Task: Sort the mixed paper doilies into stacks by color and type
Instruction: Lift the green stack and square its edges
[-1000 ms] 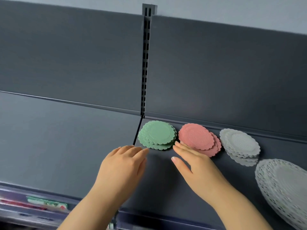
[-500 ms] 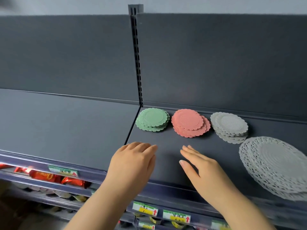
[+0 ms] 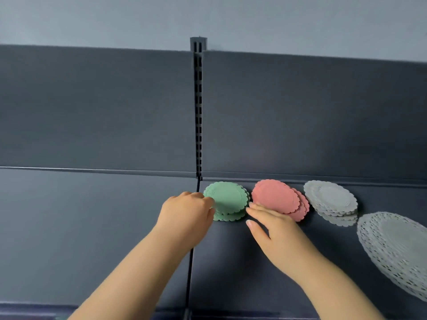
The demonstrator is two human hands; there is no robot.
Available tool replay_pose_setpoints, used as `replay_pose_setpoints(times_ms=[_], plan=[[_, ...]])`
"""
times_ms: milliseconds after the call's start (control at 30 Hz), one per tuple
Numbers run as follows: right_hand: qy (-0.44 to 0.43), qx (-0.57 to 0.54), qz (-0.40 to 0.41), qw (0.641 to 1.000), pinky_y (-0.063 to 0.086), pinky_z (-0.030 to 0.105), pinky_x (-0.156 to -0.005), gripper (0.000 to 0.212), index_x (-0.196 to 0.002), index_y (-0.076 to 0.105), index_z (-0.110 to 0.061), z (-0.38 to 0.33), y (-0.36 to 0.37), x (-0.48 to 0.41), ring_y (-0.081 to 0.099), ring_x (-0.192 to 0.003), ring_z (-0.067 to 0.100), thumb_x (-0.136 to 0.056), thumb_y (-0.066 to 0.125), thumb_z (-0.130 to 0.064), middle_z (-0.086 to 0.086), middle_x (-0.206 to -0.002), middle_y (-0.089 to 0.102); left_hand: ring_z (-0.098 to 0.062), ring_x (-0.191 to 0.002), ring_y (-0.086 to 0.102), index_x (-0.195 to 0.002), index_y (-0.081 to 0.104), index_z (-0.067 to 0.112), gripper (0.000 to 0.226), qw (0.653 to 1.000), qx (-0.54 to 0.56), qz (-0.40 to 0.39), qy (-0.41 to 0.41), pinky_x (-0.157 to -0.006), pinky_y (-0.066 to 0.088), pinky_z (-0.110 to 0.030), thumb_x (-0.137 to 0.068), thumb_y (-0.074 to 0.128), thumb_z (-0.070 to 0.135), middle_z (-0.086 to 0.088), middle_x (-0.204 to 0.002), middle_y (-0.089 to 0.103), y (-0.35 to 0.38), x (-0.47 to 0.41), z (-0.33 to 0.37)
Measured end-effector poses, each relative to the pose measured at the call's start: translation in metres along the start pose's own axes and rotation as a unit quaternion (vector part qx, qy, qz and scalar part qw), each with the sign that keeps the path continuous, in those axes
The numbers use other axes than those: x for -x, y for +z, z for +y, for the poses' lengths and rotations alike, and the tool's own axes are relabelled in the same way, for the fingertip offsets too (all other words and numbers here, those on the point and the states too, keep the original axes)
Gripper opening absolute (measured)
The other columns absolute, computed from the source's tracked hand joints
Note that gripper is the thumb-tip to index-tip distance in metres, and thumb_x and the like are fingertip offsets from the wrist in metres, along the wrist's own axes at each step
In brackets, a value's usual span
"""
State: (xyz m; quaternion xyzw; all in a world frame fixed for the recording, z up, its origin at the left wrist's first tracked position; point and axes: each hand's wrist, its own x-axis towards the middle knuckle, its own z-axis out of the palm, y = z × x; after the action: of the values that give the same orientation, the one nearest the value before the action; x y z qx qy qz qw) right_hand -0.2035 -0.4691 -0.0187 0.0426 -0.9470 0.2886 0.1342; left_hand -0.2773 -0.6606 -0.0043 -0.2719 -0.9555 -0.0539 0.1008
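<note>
The large white lace stack (image 3: 397, 248) is being cut off by the right frame edge. The near rim of the pink stack (image 3: 275, 196), at the back of the shelf (image 3: 92, 227), is being covered by the straight fingers of the right hand (image 3: 275, 232), with nothing gripped. The green stack (image 3: 227, 197) is being met at its left edge by the curled left hand (image 3: 187, 211); whether it is being pinched cannot be told. Half a second earlier, both hands were being held well short of the stacks.

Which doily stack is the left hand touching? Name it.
The green stack, leftmost of the four: the left hand curls its fingers on its left edge. The pink stack, small white stack and large white stack lie farther right.
</note>
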Motion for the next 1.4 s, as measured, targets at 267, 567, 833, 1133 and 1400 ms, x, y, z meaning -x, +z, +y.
replay_pose_setpoints(times_ms=[267,567,833,1133,1400], plan=[[0.000,0.114,-0.041,0.993,-0.004,0.007,-0.100,0.043,-0.139,0.036,-0.020,-0.019,0.042,-0.046,0.013,-0.139,0.004,-0.097,0.037,-0.027,-0.007,-0.150,0.028,-0.025,-0.102,0.055,-0.115,0.055,0.016,0.034,0.988,0.044,-0.140,0.044,-0.079,0.048,-0.034,-0.093,0.047,0.042,-0.004,-0.110,0.058,0.019,-0.089,-0.020],[0.031,0.061,-0.024,0.997,0.001,-0.007,-0.094,0.034,-0.127,0.053,-0.021,-0.015,0.051,-0.052,0.024,-0.130,-0.007,-0.096,0.041,-0.019,-0.010,-0.140,0.041,-0.023,-0.098,0.057,-0.115,0.055,0.010,0.061,0.942,0.121,-0.304,0.077,-0.080,0.046,-0.031,-0.079,0.061,0.058,-0.005,-0.111,0.059,0.026,-0.127,-0.043],[0.052,0.076,-0.021,0.996,0.014,-0.005,-0.094,0.029,-0.112,0.066,-0.018,-0.015,0.050,-0.059,0.034,-0.127,-0.005,-0.093,0.043,-0.019,-0.011,-0.135,0.048,-0.021,-0.059,0.055,-0.070,0.055,0.005,0.069,0.917,0.019,-0.389,0.080,-0.071,0.047,-0.032,-0.075,0.049,0.074,-0.004,-0.062,0.059,0.023,-0.143,-0.043],[0.101,0.080,-0.003,0.992,0.030,0.010,-0.099,0.026,-0.097,0.069,-0.017,-0.016,0.050,-0.064,0.042,-0.122,-0.006,-0.086,0.046,-0.022,-0.013,-0.126,0.057,-0.024,-0.108,0.049,-0.123,0.036,0.007,0.071,0.936,0.205,-0.284,0.019,-0.080,0.040,-0.030,-0.079,0.063,0.055,-0.008,-0.124,0.047,0.037,-0.117,-0.043],[0.082,0.081,0.002,0.993,0.032,0.017,-0.100,0.032,-0.109,0.067,-0.023,-0.018,0.050,-0.061,0.040,-0.126,0.000,-0.087,0.044,-0.021,-0.010,-0.129,0.055,-0.020,-0.087,0.048,-0.119,0.036,0.009,0.068,0.942,0.172,-0.287,-0.005,-0.071,0.039,-0.030,-0.077,0.065,0.054,-0.004,-0.112,0.050,0.029,-0.116,-0.035]])
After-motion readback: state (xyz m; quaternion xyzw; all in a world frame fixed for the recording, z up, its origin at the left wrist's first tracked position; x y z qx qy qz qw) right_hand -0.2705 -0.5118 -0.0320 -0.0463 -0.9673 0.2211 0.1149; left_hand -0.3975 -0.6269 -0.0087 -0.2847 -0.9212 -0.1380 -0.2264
